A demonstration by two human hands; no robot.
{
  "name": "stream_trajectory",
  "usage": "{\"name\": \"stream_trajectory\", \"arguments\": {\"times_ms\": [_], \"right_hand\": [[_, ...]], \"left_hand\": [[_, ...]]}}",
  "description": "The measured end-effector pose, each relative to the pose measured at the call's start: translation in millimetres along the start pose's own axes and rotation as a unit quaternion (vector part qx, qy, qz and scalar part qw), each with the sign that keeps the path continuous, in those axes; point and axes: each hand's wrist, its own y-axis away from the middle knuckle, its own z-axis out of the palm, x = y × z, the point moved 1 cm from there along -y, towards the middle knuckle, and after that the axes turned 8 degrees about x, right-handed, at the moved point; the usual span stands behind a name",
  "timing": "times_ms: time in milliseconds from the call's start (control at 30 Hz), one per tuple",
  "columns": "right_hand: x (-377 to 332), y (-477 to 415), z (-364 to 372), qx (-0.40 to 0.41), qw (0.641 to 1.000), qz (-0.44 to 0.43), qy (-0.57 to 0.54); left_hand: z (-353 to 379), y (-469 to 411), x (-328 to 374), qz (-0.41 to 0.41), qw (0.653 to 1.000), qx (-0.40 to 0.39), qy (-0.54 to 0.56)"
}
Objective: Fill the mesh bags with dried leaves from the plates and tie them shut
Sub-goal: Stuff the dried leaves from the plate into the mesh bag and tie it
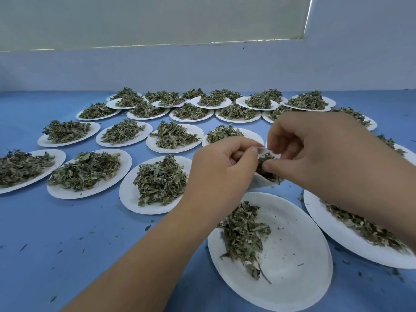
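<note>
Nearest the viewer, a white paper plate (292, 262) lies on the blue counter (90, 233). It bears a thin heap of dried leaves (243, 237) on its left half, and the heap's long axis runs near to far. To its right, a second plate (315, 210) is partly covered by the right forearm. Above the far rim of the near plate, both hands hold a white mesh bag (260, 180) off the counter. Its long axis runs roughly up and down in the view, mouth uppermost and closed end toward the plate. The left hand (222, 167), fingers curled, pinches the bag's rim between thumb and fingers. The right hand (315, 152), likewise curled, pinches a tuft of leaves (267, 162) at the mouth. Leaf crumbs (147, 227) dot the counter. Beyond, rows of heaped plates (128, 194) extend to a pale wall (202, 68).
</note>
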Motion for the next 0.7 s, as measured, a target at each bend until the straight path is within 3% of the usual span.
{"name": "stream_trajectory", "arguments": {"times_ms": [367,533,700], "right_hand": [[28.2,14.4,7.1,0.083,0.986,-0.079,-0.121],[36.9,15.5,-2.0,-0.032,0.989,-0.1,-0.105],[37.3,17.2,5.1,-0.022,0.99,-0.113,-0.084]], "left_hand": [[0.3,0.1,-2.2,0.008,1.0,0.004,-0.001],[-0.2,0.1,-2.9,0.015,1.0,0.013,-0.011],[1.3,2.0,-1.9,0.012,1.0,0.009,-0.007]]}}
